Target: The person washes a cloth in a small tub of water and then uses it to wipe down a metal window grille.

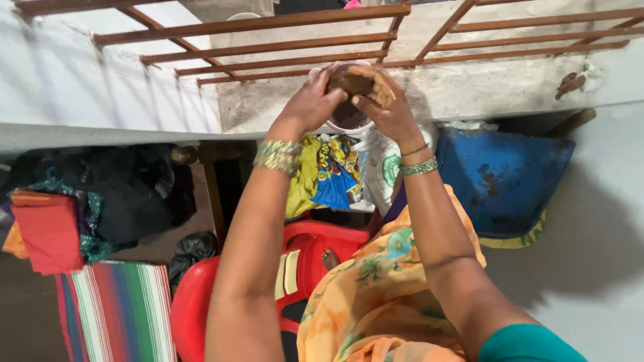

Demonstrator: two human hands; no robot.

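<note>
Both my arms reach up and forward to a round bowl (349, 123) with a pinkish rim and dark brown stuff inside, held near a pale concrete ledge (469, 87). My left hand (310, 102) grips the bowl's left side. My right hand (384, 104) grips the right side, with fingers curled over a brown lump (350, 82) at the top. Green-gold bangles circle both wrists. Orange flowered cloth (376, 288) covers my lap below.
Rusty brown window bars (268, 47) run across the top. A red plastic chair (201, 302) stands below my arms, with a striped mat (121, 308) and red cloth (47, 231) at left. A blue tub (503, 174) sits right, colourful bags (332, 174) under the ledge.
</note>
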